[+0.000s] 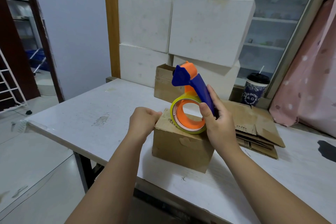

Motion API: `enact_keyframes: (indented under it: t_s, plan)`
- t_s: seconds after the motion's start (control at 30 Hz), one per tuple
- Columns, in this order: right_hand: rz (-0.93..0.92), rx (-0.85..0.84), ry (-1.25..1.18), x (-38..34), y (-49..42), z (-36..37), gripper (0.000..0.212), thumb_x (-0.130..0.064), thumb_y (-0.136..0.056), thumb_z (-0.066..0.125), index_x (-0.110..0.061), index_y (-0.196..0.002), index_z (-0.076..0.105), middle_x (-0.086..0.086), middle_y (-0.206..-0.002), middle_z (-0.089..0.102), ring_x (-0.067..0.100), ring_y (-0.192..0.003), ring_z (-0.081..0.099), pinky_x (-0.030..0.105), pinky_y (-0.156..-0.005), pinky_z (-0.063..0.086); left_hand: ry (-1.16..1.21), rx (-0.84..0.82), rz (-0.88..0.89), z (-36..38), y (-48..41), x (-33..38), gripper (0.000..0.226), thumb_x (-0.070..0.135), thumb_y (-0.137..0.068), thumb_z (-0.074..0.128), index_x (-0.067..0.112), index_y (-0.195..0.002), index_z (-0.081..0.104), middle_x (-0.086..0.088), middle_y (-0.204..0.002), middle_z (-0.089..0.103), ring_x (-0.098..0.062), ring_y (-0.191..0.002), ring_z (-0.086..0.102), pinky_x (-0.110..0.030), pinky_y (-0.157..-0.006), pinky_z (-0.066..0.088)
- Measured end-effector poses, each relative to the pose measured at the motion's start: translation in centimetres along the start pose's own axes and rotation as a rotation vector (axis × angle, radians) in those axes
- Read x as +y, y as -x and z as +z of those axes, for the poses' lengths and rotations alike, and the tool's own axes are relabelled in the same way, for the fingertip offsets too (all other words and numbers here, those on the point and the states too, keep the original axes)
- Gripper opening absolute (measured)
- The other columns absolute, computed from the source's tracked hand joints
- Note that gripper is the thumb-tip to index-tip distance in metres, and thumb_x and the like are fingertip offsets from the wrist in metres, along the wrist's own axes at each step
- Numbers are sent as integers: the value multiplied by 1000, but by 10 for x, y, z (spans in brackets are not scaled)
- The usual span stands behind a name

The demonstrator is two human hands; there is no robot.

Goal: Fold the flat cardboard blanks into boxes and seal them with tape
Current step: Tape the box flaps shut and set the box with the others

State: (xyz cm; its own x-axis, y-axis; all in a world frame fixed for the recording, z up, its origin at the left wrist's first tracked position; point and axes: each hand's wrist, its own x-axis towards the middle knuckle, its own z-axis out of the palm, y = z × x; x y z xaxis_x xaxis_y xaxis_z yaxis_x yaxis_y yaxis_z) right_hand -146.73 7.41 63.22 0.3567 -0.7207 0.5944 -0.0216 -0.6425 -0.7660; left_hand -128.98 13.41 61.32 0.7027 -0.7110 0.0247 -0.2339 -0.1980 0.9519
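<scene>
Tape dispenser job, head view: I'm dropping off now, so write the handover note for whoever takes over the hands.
Left hand: fingers curled on the top left edge of the folded box, steadying it.
Right hand: grips the blue handle of the tape dispenser, whose roll rests on the box top.
Flat blanks: stacked on the table, right of the box.
Done: this box is folded up and closed on top.
Left: no strip shows along the top yet. Tape it, then fold and seal the blanks.
</scene>
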Motion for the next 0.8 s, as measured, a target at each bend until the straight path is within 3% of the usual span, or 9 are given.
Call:
enact_keyframes:
  t_s: [0.1,0.17,0.23,0.27,0.37,0.43,0.5,0.6,0.8]
  plan:
    - [4,-1,11,0,1,1,67,-70,-74,47,-47,-135,32,-36,-111,46,-16,-101,49,11,-88,40,-48,-8,-4,0,-3,-2,19,26,-90,63,9,-96,66,-7,-94,67,-20,-81,58,-32,-64,47]
    - [1,2,16,1,1,1,66,-68,-76,48,-46,-136,32,-35,-112,46,-14,-102,50,15,-89,40,-99,-81,-84,-1,0,-11,32,16,-87,63,18,-116,50,-8,-98,61,-21,-81,55,-27,-58,41]
    - [11,2,18,1,1,1,68,-68,-75,48,-46,-137,32,-33,-112,47,-11,-102,50,14,-89,41,-54,-159,-167,1,8,-28,39,10,-84,58,21,-119,44,-9,-91,56,-20,-67,51,-23,-50,37]
    - [14,2,21,0,1,1,68,-69,-74,48,-46,-137,32,-33,-112,47,-10,-102,51,14,-88,42,23,-130,-163,2,11,-35,37,9,-85,57,21,-118,47,-8,-93,57,-19,-67,53,-23,-52,40]
    - [10,-4,31,1,1,1,67,-62,-80,50,-41,-141,33,-31,-112,48,-7,-103,51,13,-87,41,264,124,27,3,16,-31,21,16,-94,52,22,-113,58,-1,-111,63,-16,-98,60,-27,-81,48]
    - [11,-7,31,1,1,1,66,-56,-82,51,-36,-144,34,-30,-114,48,-2,-106,52,15,-88,42,339,109,137,6,24,-15,26,31,-99,43,23,-115,62,10,-110,64,-4,-102,59,-17,-82,45]
    - [12,-5,30,0,0,1,67,-55,-82,51,-34,-144,35,-29,-115,48,1,-108,52,17,-90,43,255,54,201,14,34,-4,34,43,-98,41,26,-116,63,16,-113,64,0,-105,58,-11,-82,44]
    - [20,2,17,0,1,2,68,-55,-82,51,-34,-144,35,-30,-115,48,-1,-108,52,14,-88,42,-54,116,228,29,44,-5,54,50,-94,38,26,-142,40,7,-143,46,-15,-131,43,-30,-101,40]
    - [32,9,-1,0,1,3,68,-56,-81,51,-35,-144,35,-31,-115,47,-2,-109,51,13,-89,41,-315,13,230,21,42,-10,105,83,-60,23,23,-146,32,0,-144,45,-25,-129,46,-39,-99,43]
